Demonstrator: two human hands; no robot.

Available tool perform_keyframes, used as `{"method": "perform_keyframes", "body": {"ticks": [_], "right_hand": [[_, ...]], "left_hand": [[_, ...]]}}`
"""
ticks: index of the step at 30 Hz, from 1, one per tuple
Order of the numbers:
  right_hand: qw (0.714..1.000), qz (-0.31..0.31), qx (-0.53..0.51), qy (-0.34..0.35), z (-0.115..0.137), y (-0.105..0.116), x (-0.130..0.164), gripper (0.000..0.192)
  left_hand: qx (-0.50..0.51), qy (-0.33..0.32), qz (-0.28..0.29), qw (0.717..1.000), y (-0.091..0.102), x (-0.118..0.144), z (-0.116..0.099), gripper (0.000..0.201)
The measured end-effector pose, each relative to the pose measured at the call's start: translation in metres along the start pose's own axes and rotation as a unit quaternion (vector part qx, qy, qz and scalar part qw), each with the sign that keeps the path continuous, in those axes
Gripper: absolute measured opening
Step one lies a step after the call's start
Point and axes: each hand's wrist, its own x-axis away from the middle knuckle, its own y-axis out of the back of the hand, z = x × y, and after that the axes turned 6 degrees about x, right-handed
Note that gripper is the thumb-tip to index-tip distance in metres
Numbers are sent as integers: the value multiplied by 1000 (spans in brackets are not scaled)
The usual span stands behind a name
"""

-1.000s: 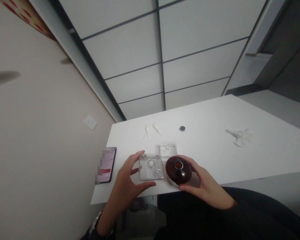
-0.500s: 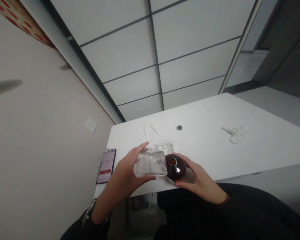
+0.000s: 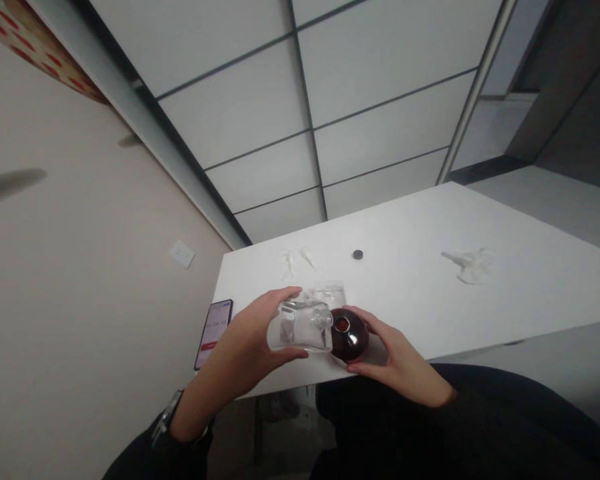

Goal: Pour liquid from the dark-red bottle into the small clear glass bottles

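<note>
My left hand [image 3: 260, 330] is closed round a clear square glass bottle [image 3: 300, 328], thumb on the near side and fingers on the far side. The bottle is tilted, its uncapped neck turned right toward the mouth of a round dark brown bottle [image 3: 353, 339]. Whether the neck touches that mouth I cannot tell. My right hand [image 3: 393, 353] grips the brown bottle from the right; it looks roughly upright, with its opening facing up. Just behind them is another clear glass container [image 3: 333, 292], partly hidden by the held glass bottle.
On the white table [image 3: 400, 287] lie a small dark cap [image 3: 358, 255], two pale pump or spray pieces [image 3: 306, 257] toward the back, and a white pump-like piece with crumpled clear material [image 3: 473, 265] to the right. A phone [image 3: 215, 330] rests along the left edge, beside the wall.
The clear glass bottle has tipped further to the right, and its neck now points to the brown bottle's mouth. My right hand and the brown bottle have barely moved.
</note>
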Motion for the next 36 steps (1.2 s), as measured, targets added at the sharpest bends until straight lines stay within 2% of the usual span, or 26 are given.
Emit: {"method": "perform_keyframes", "body": {"ticks": [6,12,22,36], "right_hand": [[1000,4,12,3,4,2,-1,77],[1000,-7,14,14,-4,-1,0,79],[1000,2,19,2,5,4,-1,79],[1000,6,22,1,3,4,-1,80]], "left_hand": [[-22,-10,18,1000,7,-5,-6,75],[-34,-23,27,999,10,-7,-8,72],[-50,-45,28,997,12,-8,-10,75],[-68,-57,47,995,16,-9,-15,77]]}}
